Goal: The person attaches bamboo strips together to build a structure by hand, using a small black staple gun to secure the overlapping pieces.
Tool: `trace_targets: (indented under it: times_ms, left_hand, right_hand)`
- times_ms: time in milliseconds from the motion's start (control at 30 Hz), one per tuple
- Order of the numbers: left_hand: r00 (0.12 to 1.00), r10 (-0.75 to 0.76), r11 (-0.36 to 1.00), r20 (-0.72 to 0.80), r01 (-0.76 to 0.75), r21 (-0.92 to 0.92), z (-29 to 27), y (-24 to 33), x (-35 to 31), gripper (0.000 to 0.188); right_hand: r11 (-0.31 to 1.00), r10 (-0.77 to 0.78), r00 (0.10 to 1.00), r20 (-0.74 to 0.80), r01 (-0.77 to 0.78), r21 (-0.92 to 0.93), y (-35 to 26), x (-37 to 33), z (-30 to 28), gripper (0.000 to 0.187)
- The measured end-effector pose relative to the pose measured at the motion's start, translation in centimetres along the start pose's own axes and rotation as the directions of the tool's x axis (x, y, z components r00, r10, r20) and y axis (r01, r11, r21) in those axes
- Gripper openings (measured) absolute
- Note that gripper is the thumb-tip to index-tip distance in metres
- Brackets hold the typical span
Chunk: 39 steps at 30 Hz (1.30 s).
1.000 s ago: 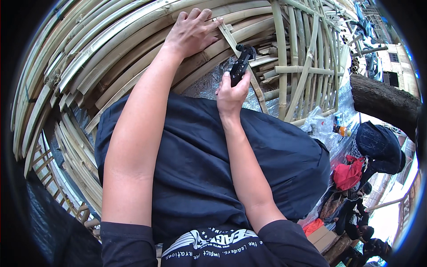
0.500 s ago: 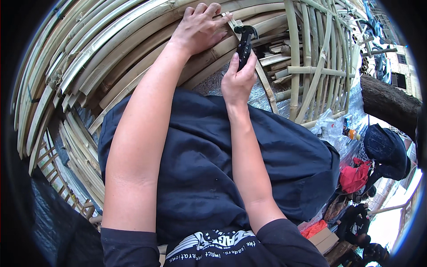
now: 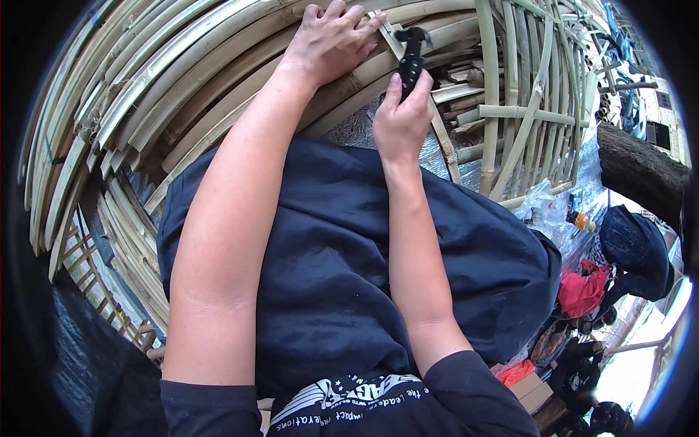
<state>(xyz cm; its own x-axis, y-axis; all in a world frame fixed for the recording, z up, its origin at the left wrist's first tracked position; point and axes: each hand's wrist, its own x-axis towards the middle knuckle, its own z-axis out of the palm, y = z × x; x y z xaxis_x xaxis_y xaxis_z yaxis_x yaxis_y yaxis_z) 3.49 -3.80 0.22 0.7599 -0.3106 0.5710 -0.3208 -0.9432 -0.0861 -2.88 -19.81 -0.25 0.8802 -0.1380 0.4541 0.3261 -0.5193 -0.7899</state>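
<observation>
My right hand [image 3: 404, 120] is wrapped round the black handle of a small claw hammer [image 3: 412, 64], whose dark head points away from me. Beside the hammer, a narrow bamboo strip [image 3: 440, 138] crosses the long curved bamboo lengths at an angle. My left hand [image 3: 329, 45] rests on those bamboo lengths [image 3: 240, 54], its fingers bent over an upper one and its forefinger reaching the far end of the crossing strip. Whatever is under the left fingertips is too small to make out. The hammer head is a short way off the strip and slightly blurred.
Dark cloth [image 3: 320, 240] covers my lap. On the right stands a bamboo lattice [image 3: 520, 109], with a clear plastic bag [image 3: 542, 204] near its foot. Beyond are a thick log [image 3: 641, 164], a red bag [image 3: 582, 290] and people in dark clothes [image 3: 633, 251].
My right hand has shifted a little to the right with the hammer, and the hammer head has come away from the strip. My left hand stays on the bamboo.
</observation>
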Motion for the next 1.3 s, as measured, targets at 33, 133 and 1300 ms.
trace_targets:
  times_ms: [33, 133, 1300]
  left_hand:
    - [1.0, -0.006, 1.0, -0.014, 0.006, 0.009, 0.1, -0.1, 0.0, 0.043]
    - [1.0, -0.009, 0.999, -0.003, 0.009, -0.053, 0.0, 0.0, -0.2, 0.043]
    - [0.999, 0.039, 0.999, -0.006, -0.04, -0.009, 1.7, -0.4, -0.1, 0.058]
  right_hand:
    - [0.999, 0.037, 0.998, 0.057, -0.036, -0.014, 0.2, 0.3, -0.1, 0.032]
    - [0.999, 0.046, 0.999, 0.029, -0.047, 0.019, 0.4, 0.5, -0.7, 0.031]
    - [0.993, 0.006, 0.999, 0.036, -0.01, 0.115, 2.1, -0.8, 0.1, 0.036]
